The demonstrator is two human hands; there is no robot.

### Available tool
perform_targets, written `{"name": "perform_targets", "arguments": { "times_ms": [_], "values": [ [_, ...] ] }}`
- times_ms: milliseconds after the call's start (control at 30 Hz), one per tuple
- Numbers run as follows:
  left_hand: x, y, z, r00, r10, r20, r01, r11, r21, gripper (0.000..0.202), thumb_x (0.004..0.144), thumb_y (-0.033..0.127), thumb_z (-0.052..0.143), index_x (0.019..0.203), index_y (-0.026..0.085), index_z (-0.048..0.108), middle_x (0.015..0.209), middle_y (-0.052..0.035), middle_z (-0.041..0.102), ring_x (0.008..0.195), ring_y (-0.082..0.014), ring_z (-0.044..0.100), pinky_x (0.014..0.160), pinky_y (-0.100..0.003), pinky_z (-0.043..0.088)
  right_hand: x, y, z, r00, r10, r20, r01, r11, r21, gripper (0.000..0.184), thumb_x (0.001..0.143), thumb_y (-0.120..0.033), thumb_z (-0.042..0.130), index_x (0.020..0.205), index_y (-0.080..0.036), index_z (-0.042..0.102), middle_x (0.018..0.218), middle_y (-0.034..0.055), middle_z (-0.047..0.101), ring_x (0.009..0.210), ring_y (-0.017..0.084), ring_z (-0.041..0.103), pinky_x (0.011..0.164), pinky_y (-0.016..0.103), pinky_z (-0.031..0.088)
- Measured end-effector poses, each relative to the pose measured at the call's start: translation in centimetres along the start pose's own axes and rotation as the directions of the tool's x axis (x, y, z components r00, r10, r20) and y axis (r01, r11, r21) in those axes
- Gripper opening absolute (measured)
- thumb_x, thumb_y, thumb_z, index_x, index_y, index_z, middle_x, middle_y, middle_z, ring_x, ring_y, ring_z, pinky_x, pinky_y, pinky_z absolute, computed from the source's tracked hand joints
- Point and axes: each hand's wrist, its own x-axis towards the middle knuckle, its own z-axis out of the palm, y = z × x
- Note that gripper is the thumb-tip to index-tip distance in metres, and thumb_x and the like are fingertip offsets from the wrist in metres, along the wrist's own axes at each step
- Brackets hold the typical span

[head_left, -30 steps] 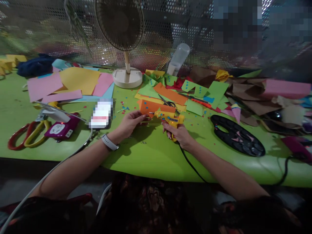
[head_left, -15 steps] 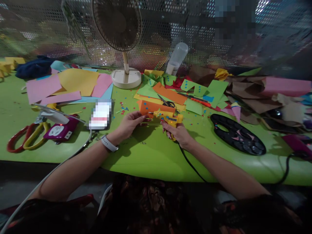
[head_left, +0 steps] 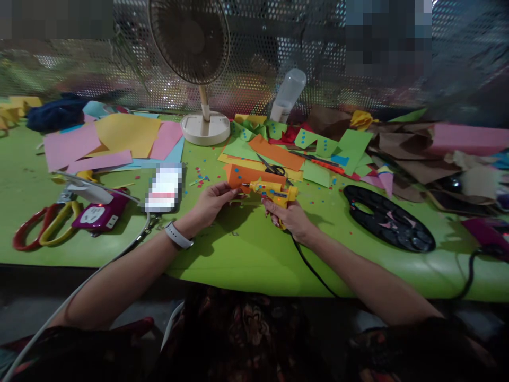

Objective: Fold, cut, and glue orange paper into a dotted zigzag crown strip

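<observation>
My right hand [head_left: 288,216] is wrapped around the grip of a yellow glue gun [head_left: 276,193], its nozzle pointing left. A black cord runs from its handle toward the table's front edge. Opposite the nozzle, my left hand [head_left: 217,201] pinches the lower left edge of a piece of orange paper [head_left: 254,174] marked with blue dots. The nozzle tip is close to my left fingertips, over the paper; whether it touches cannot be made out. Just behind the paper lie dark-handled scissors [head_left: 274,168].
Left of my hands are a phone [head_left: 164,187], a purple power socket [head_left: 101,212] and big red-and-yellow-handled scissors [head_left: 47,225]. A black palette [head_left: 387,220] sits to the right. Behind stand a fan [head_left: 204,130] and an upturned clear bottle [head_left: 289,90], amid coloured paper sheets [head_left: 127,132].
</observation>
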Motion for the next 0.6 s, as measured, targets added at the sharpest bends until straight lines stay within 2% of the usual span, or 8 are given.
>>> {"name": "perform_targets", "arguments": {
  "times_ms": [600],
  "values": [
    [0.09,-0.13,-0.06,1.0,-0.007,-0.01,0.008,1.0,0.016,0.016,0.078,0.024,0.074,0.093,0.02,0.073,0.103,-0.0059,0.076,0.088,-0.0173,0.071,0.083,-0.032,0.055,0.04,0.19,-0.06,1.0,-0.007,0.012,0.007,1.0,-0.017,0.04,0.071,-0.056,0.078,0.08,-0.021,0.062,0.054,-0.0037,0.053,0.038,0.007,0.038,0.035,0.024,0.033]
  ]
}}
